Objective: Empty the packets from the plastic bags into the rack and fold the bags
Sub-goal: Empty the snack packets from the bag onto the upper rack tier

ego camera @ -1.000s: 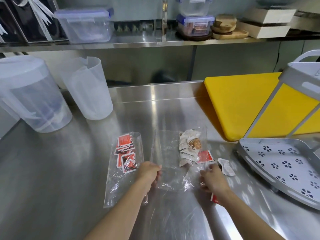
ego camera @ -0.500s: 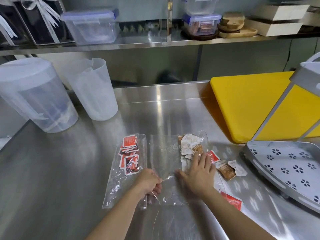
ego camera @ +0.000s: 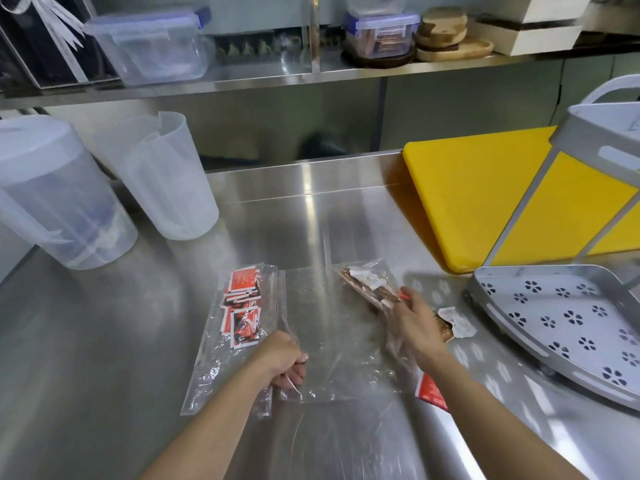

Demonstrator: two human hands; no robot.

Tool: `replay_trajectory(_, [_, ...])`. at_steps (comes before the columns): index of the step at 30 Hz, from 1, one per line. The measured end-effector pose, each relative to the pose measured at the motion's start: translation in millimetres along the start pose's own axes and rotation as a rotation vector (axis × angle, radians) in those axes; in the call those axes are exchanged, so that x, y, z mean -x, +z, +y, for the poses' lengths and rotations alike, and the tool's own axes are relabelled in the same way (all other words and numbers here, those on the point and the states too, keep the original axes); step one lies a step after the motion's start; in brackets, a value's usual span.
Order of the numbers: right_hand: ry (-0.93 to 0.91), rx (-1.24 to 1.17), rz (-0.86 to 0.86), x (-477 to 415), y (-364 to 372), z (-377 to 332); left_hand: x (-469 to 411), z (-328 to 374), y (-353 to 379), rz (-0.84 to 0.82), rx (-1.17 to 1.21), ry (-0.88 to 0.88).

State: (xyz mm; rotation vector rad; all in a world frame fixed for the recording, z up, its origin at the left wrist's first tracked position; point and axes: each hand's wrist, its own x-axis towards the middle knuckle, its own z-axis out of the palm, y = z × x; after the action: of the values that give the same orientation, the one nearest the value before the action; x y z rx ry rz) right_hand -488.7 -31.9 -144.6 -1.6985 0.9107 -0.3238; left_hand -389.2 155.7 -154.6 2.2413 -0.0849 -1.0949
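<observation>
Steel counter: bags, packets, jugs, rack, yellow board

bright overhead glare, right hand blurred

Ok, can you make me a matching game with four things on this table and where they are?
Things:
1. red packets
2. cutting board
3. rack
4. pitchers

Places:
A. far left of the table
B. near right, grey with flower holes
C. inside the left plastic bag
D. far right, yellow

Pairs: 1-C, 2-D, 3-B, 4-A
</observation>
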Motion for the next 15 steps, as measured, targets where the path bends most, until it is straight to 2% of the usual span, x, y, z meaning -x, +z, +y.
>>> replay_trajectory(4, [0.356,-0.646,0.003,-19,-28,20,0,-2,2,0.022,-0.012,0.020])
replay_trajectory(5, [0.424,-0.695,-0.004,-22,-35,28,-1,-4,3,0.042,0.001,0.029])
replay_trajectory(9, [0.463,-0.543,-0.021,-22,-52,45,-2,-7,7,0.100,0.028,0.033])
replay_trajectory(12, [0.487,-0.643,-0.045,-19,-58,47,-1,-5,11,0.149,0.031,0.025])
replay_trajectory(15, [0.477,-0.717,-0.075,-20,-64,50,7,1,16,0.412,-0.280,0.109])
